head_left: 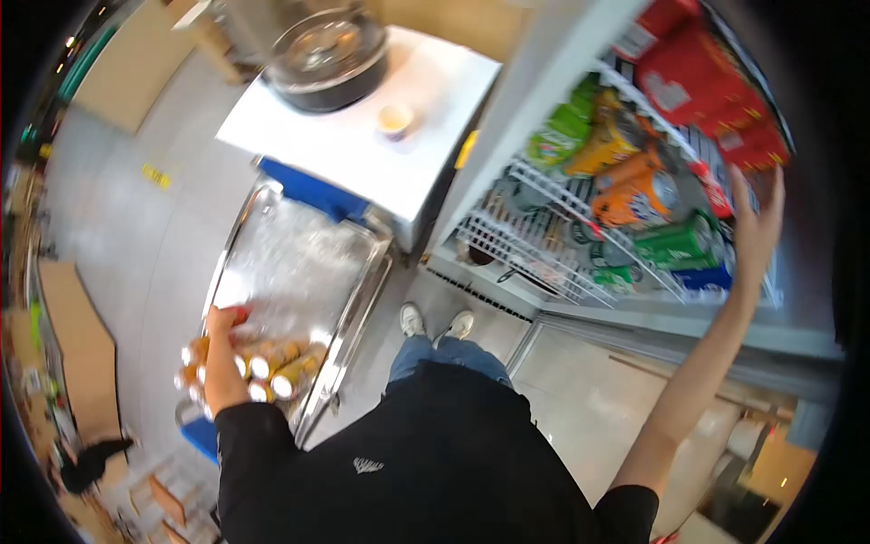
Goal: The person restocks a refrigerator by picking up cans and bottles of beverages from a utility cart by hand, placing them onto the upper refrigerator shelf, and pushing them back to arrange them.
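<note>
My left hand (220,319) is closed around a red can (239,315), mostly hidden by the fingers, over a metal cart (281,240). Gold-coloured cans (281,367) lie grouped on the cart just below that hand. My right hand (759,213) reaches into an open fridge, its fingers spread near the red packs (698,77) on the upper shelf; I cannot tell whether the fingertips touch them. A green can (675,243) and orange cans (634,198) lie on the wire shelf to the left of the right hand.
A white table (444,100) beside the cart bears a round lidded pot (328,63) and a small cup (395,121). Green bottles (564,131) stand in the fridge. Below them is a wire rack (535,238). The fridge door (589,381) stands open at the lower right.
</note>
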`<state>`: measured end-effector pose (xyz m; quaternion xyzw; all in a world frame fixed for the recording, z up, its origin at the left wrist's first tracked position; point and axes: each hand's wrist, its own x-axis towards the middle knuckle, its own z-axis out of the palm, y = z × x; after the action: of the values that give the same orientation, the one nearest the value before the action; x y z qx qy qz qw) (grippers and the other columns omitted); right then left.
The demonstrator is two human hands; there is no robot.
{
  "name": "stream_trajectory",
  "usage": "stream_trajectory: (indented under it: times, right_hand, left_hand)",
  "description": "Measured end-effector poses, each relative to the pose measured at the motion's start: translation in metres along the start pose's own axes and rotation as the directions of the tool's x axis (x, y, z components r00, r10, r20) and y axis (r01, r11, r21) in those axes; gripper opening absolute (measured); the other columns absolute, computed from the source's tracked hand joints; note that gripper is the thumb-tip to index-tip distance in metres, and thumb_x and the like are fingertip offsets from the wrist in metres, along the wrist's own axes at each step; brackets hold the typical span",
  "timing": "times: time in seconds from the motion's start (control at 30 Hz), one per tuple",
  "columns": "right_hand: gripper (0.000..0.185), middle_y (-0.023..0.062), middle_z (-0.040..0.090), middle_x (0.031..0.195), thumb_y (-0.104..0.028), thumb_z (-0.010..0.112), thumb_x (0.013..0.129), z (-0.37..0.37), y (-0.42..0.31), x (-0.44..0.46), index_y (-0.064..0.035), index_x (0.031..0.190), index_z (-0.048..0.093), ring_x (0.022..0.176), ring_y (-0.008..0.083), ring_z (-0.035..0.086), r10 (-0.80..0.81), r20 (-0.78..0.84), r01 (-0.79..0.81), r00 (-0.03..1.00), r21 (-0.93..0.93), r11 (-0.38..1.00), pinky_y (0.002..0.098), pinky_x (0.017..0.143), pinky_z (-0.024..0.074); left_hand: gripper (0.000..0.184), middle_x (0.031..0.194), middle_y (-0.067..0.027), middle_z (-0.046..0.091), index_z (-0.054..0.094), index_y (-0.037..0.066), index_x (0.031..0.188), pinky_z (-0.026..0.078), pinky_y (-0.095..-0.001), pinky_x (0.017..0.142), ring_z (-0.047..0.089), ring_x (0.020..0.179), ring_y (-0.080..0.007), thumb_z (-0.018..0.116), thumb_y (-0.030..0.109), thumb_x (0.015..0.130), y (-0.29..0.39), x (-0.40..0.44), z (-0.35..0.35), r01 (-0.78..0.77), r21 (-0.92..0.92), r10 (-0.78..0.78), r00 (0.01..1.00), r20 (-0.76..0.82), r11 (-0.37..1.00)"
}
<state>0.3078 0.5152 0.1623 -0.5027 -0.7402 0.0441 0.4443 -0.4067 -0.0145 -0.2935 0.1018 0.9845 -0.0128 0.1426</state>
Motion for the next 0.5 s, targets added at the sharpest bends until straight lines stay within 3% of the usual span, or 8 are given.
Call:
stream_trajectory:
  times: [0.03,0.1,0.17,0.33,0.4,0.5]
  right_hand:
    - [0.071,0.0158,0.057,0.129,-0.021,0.077,0.085,0.002,-0.011,-0.003,0.0032,0.141,0.042,0.117,0.0237,0.057,0.000,-0.021,0.000,1.000,-0.026,1.000,0.0344,0.096,0.0463]
    - [0.073,0.0168,0.057,0.128,-0.025,0.076,0.085,0.006,-0.008,-0.003,0.0040,0.142,0.040,0.114,0.0250,0.059,-0.021,-0.024,0.021,1.000,0.006,1.000,0.0347,0.091,0.0497]
    - [0.076,0.0175,0.058,0.127,-0.030,0.076,0.084,0.007,-0.005,-0.003,0.0042,0.141,0.040,0.114,0.0244,0.059,-0.065,-0.022,0.066,0.998,0.097,0.993,0.0335,0.087,0.0509]
    - [0.076,0.0190,0.059,0.119,-0.038,0.072,0.085,0.007,-0.006,-0.005,0.0041,0.140,0.040,0.108,0.0297,0.061,-0.129,-0.058,0.117,0.990,-0.175,0.978,0.0372,0.082,0.0511]
    - [0.076,0.0198,0.059,0.117,-0.041,0.068,0.086,0.005,-0.013,-0.008,0.0042,0.139,0.040,0.105,0.0354,0.060,-0.161,-0.061,0.140,0.985,-0.265,0.954,0.0413,0.083,0.0502]
    - [0.076,0.0205,0.057,0.120,-0.041,0.068,0.086,0.002,-0.017,-0.011,0.0058,0.139,0.039,0.107,0.0360,0.059,-0.190,-0.065,0.167,0.980,-0.266,0.949,0.0416,0.084,0.0503]
  left_hand:
    - [0.064,0.104,-0.0200,0.070,0.063,0.003,0.113,0.053,-0.0429,0.086,0.067,0.098,-0.0341,0.077,0.039,0.064,0.015,-0.018,-0.023,-0.057,0.109,0.055,0.998,0.024,0.992]
    - [0.059,0.112,-0.0268,0.064,0.058,0.005,0.114,0.050,-0.0484,0.091,0.062,0.105,-0.0426,0.072,0.038,0.067,0.035,-0.031,-0.045,-0.102,0.098,0.098,0.994,0.048,0.990]
    - [0.059,0.106,-0.0255,0.064,0.056,0.007,0.117,0.050,-0.0500,0.089,0.062,0.101,-0.0437,0.070,0.036,0.068,0.080,-0.078,-0.090,-0.163,0.139,0.170,0.985,-0.042,0.977]
    - [0.054,0.101,-0.0196,0.064,0.054,0.006,0.112,0.051,-0.0451,0.083,0.064,0.095,-0.0370,0.076,0.032,0.070,0.171,-0.170,-0.188,-0.439,-0.132,0.395,0.880,-0.264,0.889]
    - [0.051,0.100,-0.0168,0.064,0.054,0.004,0.110,0.051,-0.0420,0.082,0.064,0.094,-0.0333,0.078,0.025,0.070,0.210,-0.229,-0.240,-0.585,-0.234,0.506,0.801,-0.320,0.777]
    - [0.052,0.102,-0.0141,0.063,0.056,0.002,0.113,0.051,-0.0371,0.084,0.064,0.094,-0.0280,0.078,0.014,0.067,0.251,-0.302,-0.298,-0.769,-0.426,0.652,0.635,-0.415,0.477]
